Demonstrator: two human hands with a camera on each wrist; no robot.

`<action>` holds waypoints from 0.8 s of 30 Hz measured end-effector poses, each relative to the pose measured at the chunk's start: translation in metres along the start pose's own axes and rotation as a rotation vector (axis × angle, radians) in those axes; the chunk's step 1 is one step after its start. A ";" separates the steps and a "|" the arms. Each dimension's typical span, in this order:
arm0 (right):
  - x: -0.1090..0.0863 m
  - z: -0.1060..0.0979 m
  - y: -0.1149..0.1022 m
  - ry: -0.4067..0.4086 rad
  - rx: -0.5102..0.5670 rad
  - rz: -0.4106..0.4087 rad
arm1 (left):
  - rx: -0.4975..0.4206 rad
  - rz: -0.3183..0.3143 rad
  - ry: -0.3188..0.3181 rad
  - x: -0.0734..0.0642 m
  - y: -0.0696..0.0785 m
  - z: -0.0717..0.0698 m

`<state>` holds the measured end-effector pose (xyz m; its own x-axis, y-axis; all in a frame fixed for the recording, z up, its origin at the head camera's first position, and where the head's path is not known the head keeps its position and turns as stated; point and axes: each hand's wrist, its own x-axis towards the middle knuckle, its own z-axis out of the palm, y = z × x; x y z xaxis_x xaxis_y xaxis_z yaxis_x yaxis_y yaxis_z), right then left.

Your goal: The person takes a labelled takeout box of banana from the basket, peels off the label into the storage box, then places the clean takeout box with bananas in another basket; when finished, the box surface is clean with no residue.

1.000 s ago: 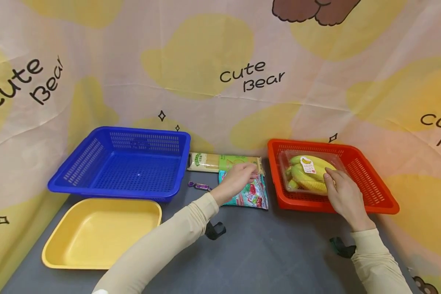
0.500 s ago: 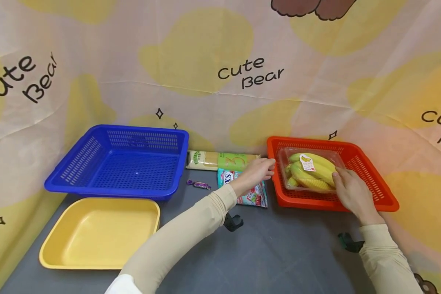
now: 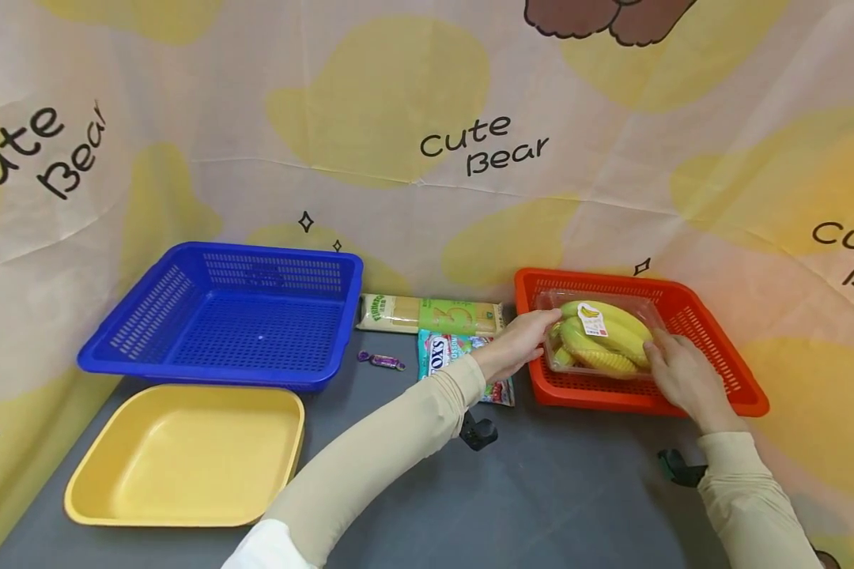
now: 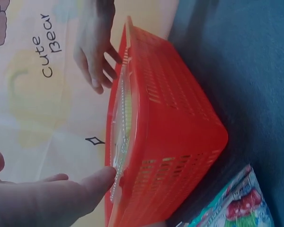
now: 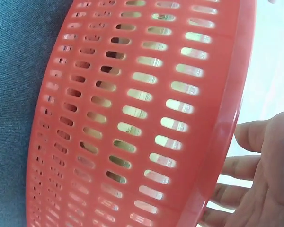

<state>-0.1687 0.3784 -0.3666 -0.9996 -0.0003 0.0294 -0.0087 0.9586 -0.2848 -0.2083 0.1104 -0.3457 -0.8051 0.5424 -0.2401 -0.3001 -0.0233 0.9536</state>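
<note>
In the head view, a clear plastic box [image 3: 640,307] of bananas [image 3: 615,328] with a white label sits in the red perforated basket [image 3: 726,379] on the right. My left hand [image 3: 515,348] reaches across to the left end of this box, fingertips right at its edge. In the left wrist view the left thumb [image 4: 97,182] lies at the edge of the clear box, beside the basket rim. My right hand [image 3: 686,383] is at the box's right end, its fingers loosely bent. In the right wrist view, the basket wall [image 5: 132,113] hides the box's end and the right fingers lie partly behind the rim.
A blue perforated basket [image 3: 114,359] and a yellow tub [image 3: 185,521] stand on the left. Between the baskets lie a noodle packet [image 3: 434,314], a teal candy bag [image 3: 437,352] and a purple wrapped candy [image 3: 382,360]. A printed cloth [image 3: 398,95] rises behind.
My left hand has moved right, from over the candy bag to the left end of the banana box. The right hand has shifted slightly right along the box.
</note>
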 end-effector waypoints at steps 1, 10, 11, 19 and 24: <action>0.000 0.000 0.001 -0.003 -0.001 0.001 | -0.005 0.001 -0.008 0.000 0.000 0.000; 0.002 0.002 0.006 -0.044 -0.044 0.033 | -0.101 0.009 -0.107 0.010 -0.004 0.005; 0.003 0.002 0.007 -0.043 -0.046 0.037 | -0.112 0.010 -0.126 0.011 -0.004 0.007; 0.003 0.003 0.015 -0.066 -0.068 0.077 | -0.151 -0.009 -0.151 0.016 -0.009 0.015; 0.004 0.001 0.022 -0.127 -0.054 0.132 | -0.166 -0.022 -0.145 0.020 -0.011 0.015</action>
<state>-0.1728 0.3994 -0.3734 -0.9875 0.0937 -0.1268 0.1208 0.9666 -0.2262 -0.2137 0.1339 -0.3587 -0.7191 0.6589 -0.2210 -0.4071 -0.1416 0.9023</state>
